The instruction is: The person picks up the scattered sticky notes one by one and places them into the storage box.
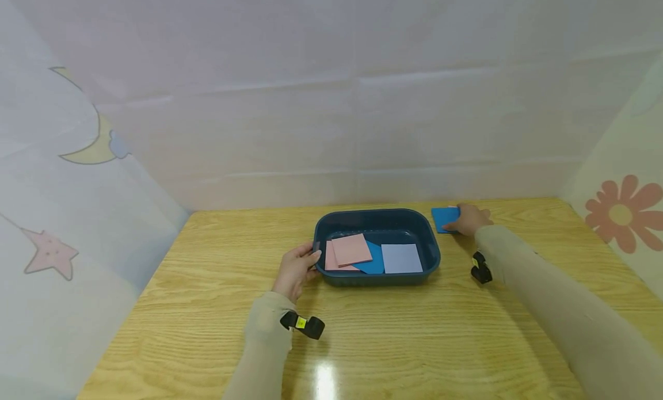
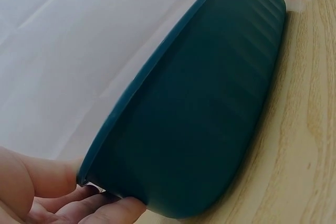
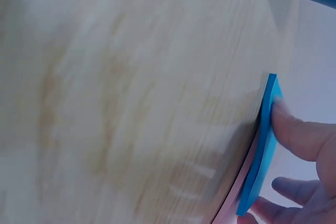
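Note:
A dark teal plastic basin (image 1: 377, 280) stands on the table. My left hand (image 1: 297, 270) grips its left end, thumb at the rim and fingers underneath it, as the left wrist view shows. Inside lie two pink sticky note pads (image 1: 352, 250), overlapping a blue one (image 1: 374, 261), and a white pad (image 1: 402, 258). To the right of the basin, my right hand (image 1: 470, 220) pinches another blue sticky note pad (image 3: 260, 148) between thumb and fingers. Under this pad, a pink pad (image 3: 237, 188) shows along the edge in the right wrist view.
The wood-grain table (image 1: 207, 308) ends at the back against a pale cloth wall (image 1: 331, 129). Side cloths carry a star and moon print on the left and a flower print (image 1: 620, 214) on the right. Black bands (image 1: 303, 324) sit on both wrists.

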The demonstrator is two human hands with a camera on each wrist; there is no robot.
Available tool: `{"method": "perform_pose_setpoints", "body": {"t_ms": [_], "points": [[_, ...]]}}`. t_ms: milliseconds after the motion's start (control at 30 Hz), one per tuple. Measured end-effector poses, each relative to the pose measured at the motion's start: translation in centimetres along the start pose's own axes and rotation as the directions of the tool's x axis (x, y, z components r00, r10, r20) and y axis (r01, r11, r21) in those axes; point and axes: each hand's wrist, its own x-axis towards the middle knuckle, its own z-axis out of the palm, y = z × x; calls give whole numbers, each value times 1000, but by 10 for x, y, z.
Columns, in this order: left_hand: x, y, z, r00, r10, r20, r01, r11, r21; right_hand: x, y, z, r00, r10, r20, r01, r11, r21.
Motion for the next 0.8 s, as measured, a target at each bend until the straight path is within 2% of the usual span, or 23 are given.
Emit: {"method": "perform_pose_setpoints", "body": {"t_ms": [133, 233, 367, 500, 667, 733, 800], "points": [[0, 0, 0, 1000, 4, -4, -4, 1000, 3, 1, -5, 0, 999, 28, -19, -28, 1000, 7], [1, 0, 0, 1000, 4, -5, -4, 1000, 4, 1, -5, 0, 999, 29, -39, -30, 999, -28], [2, -1, 2, 1000, 7, -4, -7, 1000, 8, 0, -1, -2, 998, 58, -23, -59, 998, -31], [4, -2, 3, 1000, 7, 4, -7, 1000, 10, -4, 1, -4, 993, 118, 19, -119, 989, 91], [5, -3, 4, 1000, 10, 4, -10, 1000, 11, -7, 4, -4, 991, 133, 5, -130, 960, 247], [5, -4, 4, 1000, 13, 5, -13, 1000, 8, -7, 6, -4, 988, 152, -8, -142, 937, 319], [5, -4, 4, 1000, 16, 14, -16, 1000, -2, -6, 9, -4, 983, 182, -5, -165, 899, 406]]}}
